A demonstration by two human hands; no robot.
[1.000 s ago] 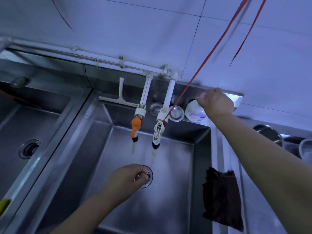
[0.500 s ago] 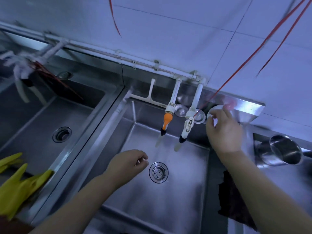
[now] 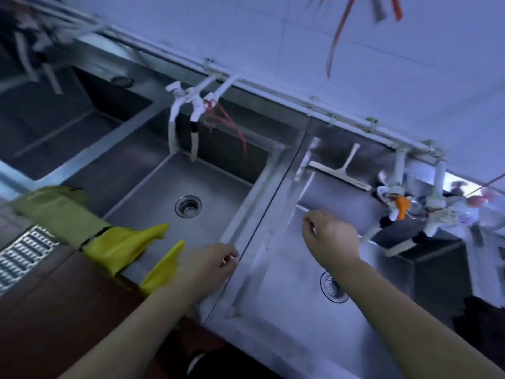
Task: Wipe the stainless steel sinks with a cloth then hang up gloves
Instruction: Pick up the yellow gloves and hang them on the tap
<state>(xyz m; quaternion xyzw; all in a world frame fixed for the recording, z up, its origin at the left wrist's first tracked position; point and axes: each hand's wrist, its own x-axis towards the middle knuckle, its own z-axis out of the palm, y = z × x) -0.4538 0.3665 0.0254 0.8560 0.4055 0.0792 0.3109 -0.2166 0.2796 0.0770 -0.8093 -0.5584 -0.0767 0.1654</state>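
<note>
Steel sinks in a row, yellow gloves draped on the front edge

The gloves (image 3: 123, 243) are rubbery yellow, lying limp over the front rim of the middle sink (image 3: 153, 192), fingers pointing toward its basin. The right sink (image 3: 276, 291) sits just beside it, both with round drains. A dark cloth (image 3: 481, 318) shows at the far right edge, blurry.

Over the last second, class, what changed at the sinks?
The right hand left the back ledge and now hangs over the right sink. The left hand moved left toward the yellow gloves. Both hands still hold nothing; the gloves stay on the rim.
</note>
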